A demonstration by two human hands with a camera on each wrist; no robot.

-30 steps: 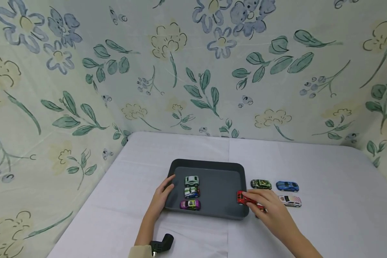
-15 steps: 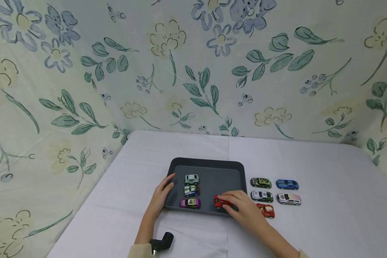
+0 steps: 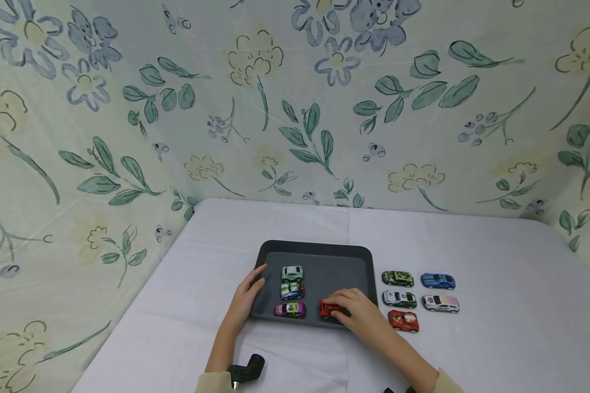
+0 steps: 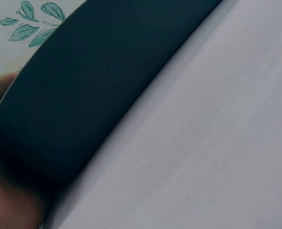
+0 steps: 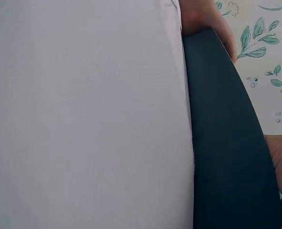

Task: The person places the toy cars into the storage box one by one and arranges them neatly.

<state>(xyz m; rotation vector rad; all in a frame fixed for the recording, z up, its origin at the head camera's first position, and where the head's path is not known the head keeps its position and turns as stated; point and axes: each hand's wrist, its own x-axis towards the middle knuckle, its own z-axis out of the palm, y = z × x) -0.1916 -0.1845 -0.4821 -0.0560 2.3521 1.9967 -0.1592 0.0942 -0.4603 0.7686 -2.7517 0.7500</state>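
Leftward inside the tray (image 3: 319, 249), the red car (image 3: 326, 310) is shifting, my right hand (image 3: 360, 309) pinching it, my left hand (image 3: 245, 296) gripping the tray's edge. I should be keeping it level, clear of the purple car (image 3: 290, 310).

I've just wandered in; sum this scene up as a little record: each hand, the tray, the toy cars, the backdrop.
Left hand: rests at the tray's left edge
Right hand: grips a small red car within the tray
Tray: dark gray, on a white cloth
Other cars in tray: pale green car, multicolored car, purple car, in a column
Cars beside tray: five
Backdrop: floral fabric
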